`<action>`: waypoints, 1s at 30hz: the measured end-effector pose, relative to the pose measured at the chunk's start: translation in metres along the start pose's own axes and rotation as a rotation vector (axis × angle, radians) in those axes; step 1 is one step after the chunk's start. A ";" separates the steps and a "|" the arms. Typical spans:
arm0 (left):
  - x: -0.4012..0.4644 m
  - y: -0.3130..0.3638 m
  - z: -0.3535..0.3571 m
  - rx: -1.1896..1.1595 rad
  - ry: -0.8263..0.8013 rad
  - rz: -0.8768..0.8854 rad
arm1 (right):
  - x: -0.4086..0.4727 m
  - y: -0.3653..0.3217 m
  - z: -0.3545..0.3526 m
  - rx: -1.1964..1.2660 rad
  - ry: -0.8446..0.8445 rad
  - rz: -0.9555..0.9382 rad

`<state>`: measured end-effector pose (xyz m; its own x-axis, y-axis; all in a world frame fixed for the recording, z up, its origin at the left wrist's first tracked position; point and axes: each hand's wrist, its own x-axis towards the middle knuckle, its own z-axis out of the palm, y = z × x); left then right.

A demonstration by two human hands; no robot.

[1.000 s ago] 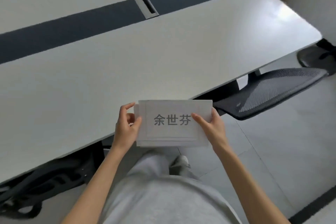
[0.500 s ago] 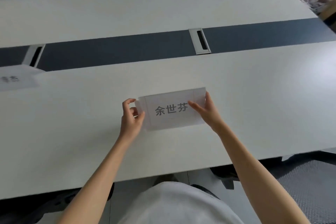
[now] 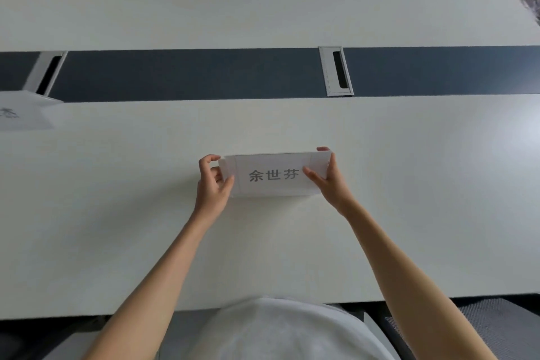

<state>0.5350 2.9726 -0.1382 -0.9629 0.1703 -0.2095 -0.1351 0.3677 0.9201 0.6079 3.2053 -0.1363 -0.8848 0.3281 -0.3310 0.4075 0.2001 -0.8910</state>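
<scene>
Head view: I note the white folded paper name card with grey characters (image 3: 274, 175) on the white surface (image 3: 409, 184), lower edge apparently touching it. The left grip (image 3: 211, 184) and right grip (image 3: 330, 181) pinch its ends. Placement step, I judge; next: square it, release evenly.

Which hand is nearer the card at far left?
Left. The left hand pinches the left end of the held card, right of the far card; the right hand holds the right end, farther off.
</scene>
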 end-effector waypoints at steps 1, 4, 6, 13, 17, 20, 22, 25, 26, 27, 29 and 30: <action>-0.002 0.001 0.001 -0.007 0.010 -0.005 | 0.001 0.000 -0.003 -0.032 -0.017 0.007; -0.008 -0.001 0.003 -0.019 0.041 -0.011 | 0.002 0.001 -0.018 -0.213 -0.081 0.025; -0.015 -0.003 0.003 -0.016 0.065 -0.022 | 0.000 0.000 -0.029 -0.326 -0.076 0.006; -0.030 0.000 0.009 -0.048 0.104 -0.051 | 0.006 -0.026 -0.031 -0.574 -0.059 -0.379; -0.028 0.001 0.009 -0.062 0.106 -0.036 | 0.018 -0.031 -0.030 -0.595 -0.088 -0.355; -0.028 0.009 0.009 -0.019 0.176 -0.023 | 0.022 -0.035 -0.033 -0.515 -0.075 -0.334; -0.026 0.017 0.008 0.023 0.205 0.030 | 0.022 -0.040 -0.038 -0.487 -0.053 -0.351; -0.015 0.041 0.011 0.073 0.162 0.175 | 0.020 -0.049 -0.058 -0.422 -0.006 -0.377; -0.010 0.052 0.015 0.078 0.128 0.218 | 0.019 -0.053 -0.068 -0.401 0.016 -0.382; -0.004 0.065 0.022 0.073 0.088 0.251 | 0.018 -0.056 -0.079 -0.386 0.047 -0.390; 0.006 0.091 0.039 0.032 0.011 0.291 | 0.019 -0.059 -0.103 -0.368 0.124 -0.414; 0.011 0.104 0.050 0.002 -0.031 0.295 | 0.020 -0.059 -0.116 -0.360 0.170 -0.423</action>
<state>0.5215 3.0581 -0.0615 -0.9530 0.2976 0.0565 0.1496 0.3002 0.9421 0.5925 3.3075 -0.0537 -0.9509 0.2887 0.1114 0.1042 0.6377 -0.7632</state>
